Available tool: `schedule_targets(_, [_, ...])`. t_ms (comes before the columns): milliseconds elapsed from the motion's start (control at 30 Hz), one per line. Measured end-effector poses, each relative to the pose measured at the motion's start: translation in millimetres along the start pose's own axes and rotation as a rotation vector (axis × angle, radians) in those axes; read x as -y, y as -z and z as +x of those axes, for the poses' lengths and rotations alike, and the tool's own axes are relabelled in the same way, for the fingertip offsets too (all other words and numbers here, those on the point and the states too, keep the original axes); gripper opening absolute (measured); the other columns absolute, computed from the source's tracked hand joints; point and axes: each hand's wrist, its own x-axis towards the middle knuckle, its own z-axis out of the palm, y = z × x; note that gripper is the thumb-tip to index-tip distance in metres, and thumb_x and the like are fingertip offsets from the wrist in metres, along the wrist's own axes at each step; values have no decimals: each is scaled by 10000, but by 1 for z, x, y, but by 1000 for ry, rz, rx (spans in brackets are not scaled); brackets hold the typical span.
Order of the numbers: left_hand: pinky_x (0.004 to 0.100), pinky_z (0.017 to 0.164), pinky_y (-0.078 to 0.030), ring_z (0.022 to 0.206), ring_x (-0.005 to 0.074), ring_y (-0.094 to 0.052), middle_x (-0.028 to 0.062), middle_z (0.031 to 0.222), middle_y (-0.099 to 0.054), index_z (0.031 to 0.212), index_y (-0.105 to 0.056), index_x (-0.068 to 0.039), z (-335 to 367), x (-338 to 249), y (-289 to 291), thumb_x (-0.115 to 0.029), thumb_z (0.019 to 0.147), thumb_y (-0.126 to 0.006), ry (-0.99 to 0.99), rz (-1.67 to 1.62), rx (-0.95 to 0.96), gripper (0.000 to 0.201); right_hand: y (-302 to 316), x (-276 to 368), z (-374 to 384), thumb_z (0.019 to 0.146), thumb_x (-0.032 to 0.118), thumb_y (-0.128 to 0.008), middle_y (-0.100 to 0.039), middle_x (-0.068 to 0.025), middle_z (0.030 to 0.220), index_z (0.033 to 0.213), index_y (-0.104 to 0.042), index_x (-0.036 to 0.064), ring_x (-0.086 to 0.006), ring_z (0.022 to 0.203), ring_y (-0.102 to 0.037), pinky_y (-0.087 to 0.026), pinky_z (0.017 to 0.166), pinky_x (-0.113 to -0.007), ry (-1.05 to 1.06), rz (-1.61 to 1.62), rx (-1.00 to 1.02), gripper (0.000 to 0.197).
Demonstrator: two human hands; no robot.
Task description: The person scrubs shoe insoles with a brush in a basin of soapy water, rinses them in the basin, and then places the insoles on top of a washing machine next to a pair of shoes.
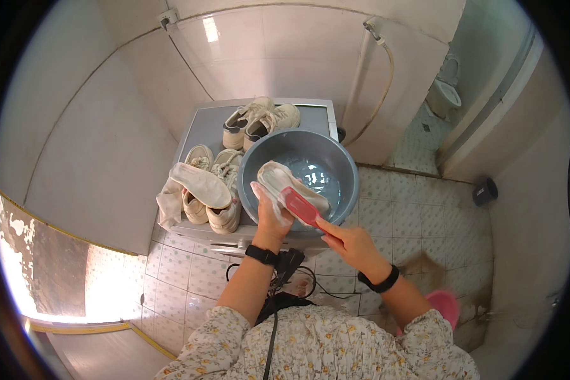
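flowered cloth of the person's shirt [316,345] fills the lower edge, with both forearms reaching out from its sleeves. the left hand [272,212] is partly curled, gripping the near side of a pale insole [269,177]; its thumb shows at the edge, other fingers are hidden beneath, and white suds sit on the skin. the right hand [351,244] is closed round the handle of a red brush [299,204], whose head lies against the insole; the bristles cannot be seen. that insole is tilted above the grey basin [353,171], over the water [326,174] inside. the basin stands on a grey cabinet top [202,126]. behind and left of it is one pair of shoes [272,123]; nearer, a second pair [225,215] carries another insole [201,185] across it, beside a whitish cloth [169,201]. a pink tub [446,307] is on the floor, partly behind the right forearm.
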Motion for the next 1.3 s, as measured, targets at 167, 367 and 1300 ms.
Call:
schedule_targets(167, [453,961,-413,1121,304,-492,87,1215,-513,1292,-419,-125,-6,3,-2,-623,899,-320,8,117,23,642,-5,19,35,844,208,-610,-614,-144,734,1273,-526,282,-329,621,-599,-474,551,-380,-79,-21,66,443])
schedule_targets(367, [435,969,-407,1113,298,-498,120,1190,-516,1291,-397,-88,-4,0,1,-644,902,-240,-10,-15,14,696,0,3,6,853,220,-598,-614,-136,725,1270,-526,284,-322,632,-598,-472,551,-382,-31,-36,46,427])
schedule_targets(1300, [390,988,-385,1131,231,-482,50,1217,-494,1355,-346,-166,1,1,-13,-631,912,-204,-29,86,8,658,19,12,12,862,209,-579,-642,-128,775,1271,-527,273,-316,669,-620,-485,580,-390,-212,-186,134,417])
